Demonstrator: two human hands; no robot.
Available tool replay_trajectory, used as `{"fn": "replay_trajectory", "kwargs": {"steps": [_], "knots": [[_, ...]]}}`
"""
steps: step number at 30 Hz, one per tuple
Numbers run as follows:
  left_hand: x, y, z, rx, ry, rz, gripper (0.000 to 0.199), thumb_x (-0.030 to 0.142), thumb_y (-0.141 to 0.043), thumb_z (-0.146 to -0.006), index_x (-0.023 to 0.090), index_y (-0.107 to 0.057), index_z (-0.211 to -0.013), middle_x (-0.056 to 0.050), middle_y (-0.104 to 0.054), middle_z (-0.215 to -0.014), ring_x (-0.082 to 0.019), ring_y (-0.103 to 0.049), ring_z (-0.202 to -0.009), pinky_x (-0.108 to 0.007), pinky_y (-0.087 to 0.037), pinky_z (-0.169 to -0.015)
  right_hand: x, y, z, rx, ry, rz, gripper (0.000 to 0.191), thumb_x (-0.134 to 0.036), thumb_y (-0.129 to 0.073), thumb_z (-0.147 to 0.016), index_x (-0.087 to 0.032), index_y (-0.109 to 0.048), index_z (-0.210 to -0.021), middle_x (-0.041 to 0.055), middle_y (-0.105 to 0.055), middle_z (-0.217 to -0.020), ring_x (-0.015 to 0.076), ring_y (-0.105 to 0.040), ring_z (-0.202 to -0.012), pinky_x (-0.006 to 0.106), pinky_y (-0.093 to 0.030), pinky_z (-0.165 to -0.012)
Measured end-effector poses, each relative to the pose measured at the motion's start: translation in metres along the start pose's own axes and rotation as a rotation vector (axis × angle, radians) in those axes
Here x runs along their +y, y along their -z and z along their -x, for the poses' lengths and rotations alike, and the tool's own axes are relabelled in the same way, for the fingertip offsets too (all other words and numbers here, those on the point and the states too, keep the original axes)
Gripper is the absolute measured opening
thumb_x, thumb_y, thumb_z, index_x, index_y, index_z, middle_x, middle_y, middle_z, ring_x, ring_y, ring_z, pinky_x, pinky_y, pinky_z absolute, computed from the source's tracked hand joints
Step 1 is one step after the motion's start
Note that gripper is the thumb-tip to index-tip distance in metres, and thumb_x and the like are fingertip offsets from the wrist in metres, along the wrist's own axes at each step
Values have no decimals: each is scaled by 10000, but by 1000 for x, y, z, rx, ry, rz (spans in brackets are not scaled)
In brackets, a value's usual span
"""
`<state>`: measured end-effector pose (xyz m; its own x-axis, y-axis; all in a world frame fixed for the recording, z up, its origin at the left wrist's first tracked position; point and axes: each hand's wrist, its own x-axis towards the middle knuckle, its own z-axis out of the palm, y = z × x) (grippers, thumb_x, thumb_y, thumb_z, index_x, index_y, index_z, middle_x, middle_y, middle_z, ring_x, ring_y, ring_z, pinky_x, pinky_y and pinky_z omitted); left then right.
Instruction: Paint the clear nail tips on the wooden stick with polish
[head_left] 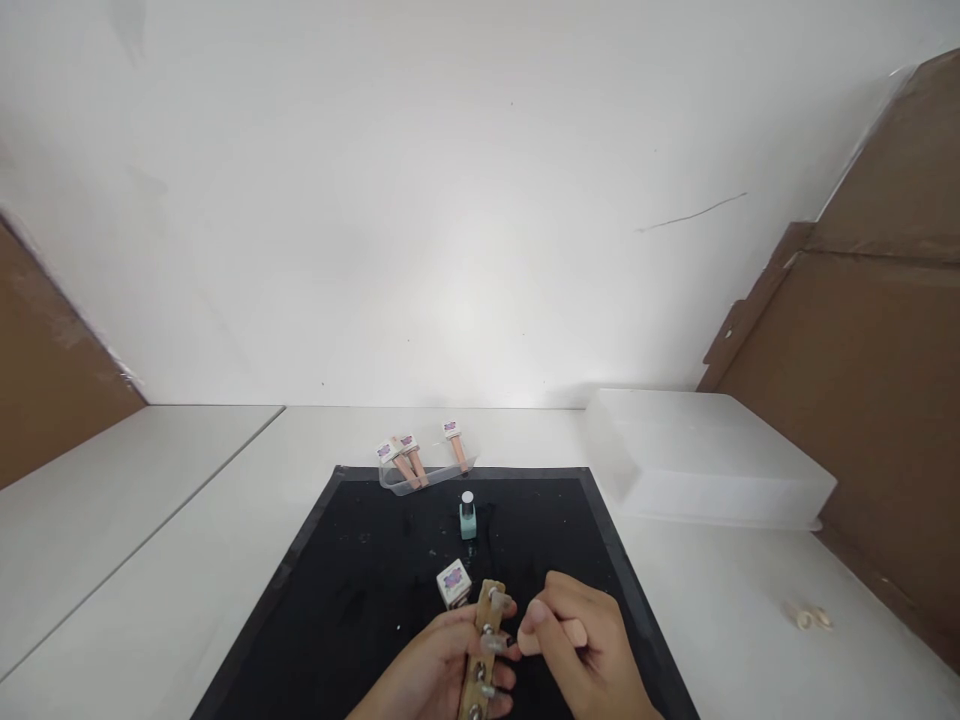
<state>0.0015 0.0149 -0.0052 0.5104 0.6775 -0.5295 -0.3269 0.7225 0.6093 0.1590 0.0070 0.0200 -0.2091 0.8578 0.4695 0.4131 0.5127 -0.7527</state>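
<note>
My left hand (439,655) is closed around a narrow wooden strip (477,668). Along the strip sit several small metal fittings with pale, translucent nail tips (493,644) sticking out to the right. A pale pink nail polish brush cap (574,633) is gripped in my right hand (592,650), its dark tip pointing left, close to one of the nail tips; whether they touch I cannot tell. Just beyond my left fingers stands a white square nail polish bottle (454,581) with a purple label, its lower part partly hidden. Farther back is a mint-green polish bottle (468,522) with its cap on.
A clear plastic tray (442,479) at the mat's far edge holds 3 white polish bottles (409,443) with long pink caps. Under the hands lies a black mat (345,590). To the right are a white box (712,465) and small beige rings (808,617). Cardboard (877,330) flanks the table.
</note>
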Motion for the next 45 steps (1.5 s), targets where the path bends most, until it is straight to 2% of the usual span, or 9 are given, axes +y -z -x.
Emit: {"fn": "replay_trajectory", "kwargs": {"steps": [5, 13, 28, 32, 40, 45], "knots": [[-1, -2, -1, 11, 6, -18, 297, 111, -509, -619, 131, -593, -903, -24, -566, -665, -123, -548, -613, -325, -431, -702, -1, -1, -1, -49, -91, -81, 351, -218, -384, -852, -153, -540, -545, -3, -456, -536, 126, -485, -490, 224, -347, -476], [2, -5, 2, 17, 10, -15, 303, 110, -513, -611, 128, -603, -900, -23, -557, -665, -123, -540, -622, -325, -426, -708, 2, -3, -2, -67, -66, -39, 352, -208, -397, -844, -146, -542, -530, -16, -431, -517, 115, -466, -475, 220, -327, -464], [0, 0, 0, 2, 6, 4, 353, 70, -485, -608, 125, -595, -939, -44, -582, -761, -130, -543, -634, -335, -411, -706, 12, -8, 0, 33, -64, 63, 432, -243, -381, -858, -181, -428, -433, -21, -426, -447, 105, -426, -409, 223, -297, -422], [0, 0, 0, 18, 14, 5, 366, 70, -499, -601, 116, -587, -953, -44, -586, -751, -127, -542, -631, -326, -404, -702, 7, -3, -1, 46, -92, -6, 415, -245, -394, -861, -174, -449, -456, -28, -417, -465, 104, -432, -423, 214, -317, -436], [0, -1, -1, -34, -31, -12, 343, 76, -494, -563, 101, -602, -887, -48, -575, -703, -125, -535, -593, -287, -368, -657, 1, -2, -4, -5, -128, -242, 381, -279, -413, -877, -151, -570, -554, -7, -535, -509, 123, -526, -494, 213, -405, -508], [2, -4, 0, -53, -43, -39, 241, 93, -495, -565, 115, -606, -778, -33, -552, -679, -116, -521, -576, -270, -350, -644, 3, -5, -4, -28, -134, -225, 394, -282, -411, -880, -143, -581, -552, 6, -555, -508, 131, -540, -490, 221, -407, -497]]}}
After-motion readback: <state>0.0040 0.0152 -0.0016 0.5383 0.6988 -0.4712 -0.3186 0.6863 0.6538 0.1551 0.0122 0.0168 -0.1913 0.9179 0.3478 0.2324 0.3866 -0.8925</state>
